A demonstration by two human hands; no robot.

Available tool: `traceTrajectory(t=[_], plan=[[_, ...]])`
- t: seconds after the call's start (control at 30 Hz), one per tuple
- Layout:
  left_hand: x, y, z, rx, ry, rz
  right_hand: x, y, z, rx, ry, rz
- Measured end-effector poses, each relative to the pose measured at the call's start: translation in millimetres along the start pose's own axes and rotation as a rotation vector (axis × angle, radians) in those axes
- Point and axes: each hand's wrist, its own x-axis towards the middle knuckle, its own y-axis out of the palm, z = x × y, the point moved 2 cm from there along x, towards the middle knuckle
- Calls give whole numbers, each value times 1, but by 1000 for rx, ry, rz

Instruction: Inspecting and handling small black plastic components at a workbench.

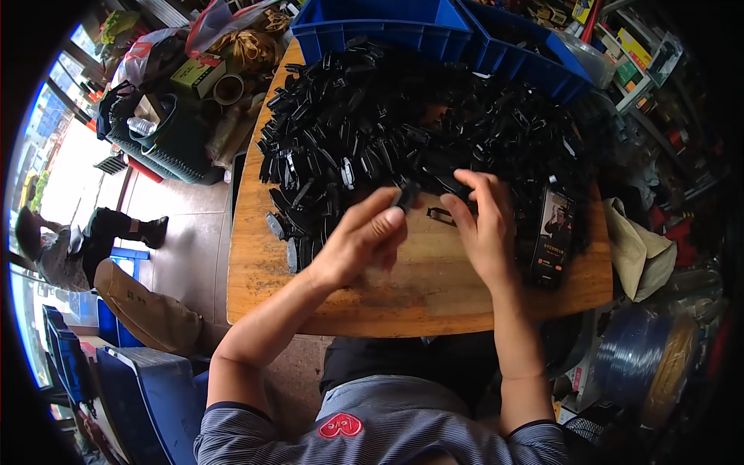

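Brown wooden table (434, 291), mid-frame: left hand (353, 242) seems busy, pinching a small black piece (406, 195); right hand (488, 230), fingers apart, must close to grip.

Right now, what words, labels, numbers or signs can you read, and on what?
Wording is not copied out here; only its place:
Red heart on the striped shirt: one short word, legible.
Black phone-like slab: lettering too small to read surely.
Green-and-white box, upper left: print too blurred to read.
Tan object, lower left: dark marks, too blurred.
Heap of black parts: none I can read.
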Motion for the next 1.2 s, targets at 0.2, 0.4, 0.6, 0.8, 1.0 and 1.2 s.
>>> traceTrajectory(t=[0.2,0.4,0.6,0.8,1.0,1.2], plan=[[14,-11,-3,27,268,-181,3,6,-16,-60,-78,114],[4,-1,-11,1208,599,-256,1,-12,17,673,297,365],[8,-11,-4,1340,660,-370,0,-7,-1,6,-130,334],[12,-10,8,1270,514,-259,-17,9,-5,-67,-112,316],[18,3,20,1406,601,-167,-21,17,-1,-4,-162,343],[15,-1,16,1160,413,7,-27,10,-8,175,-13,364]])
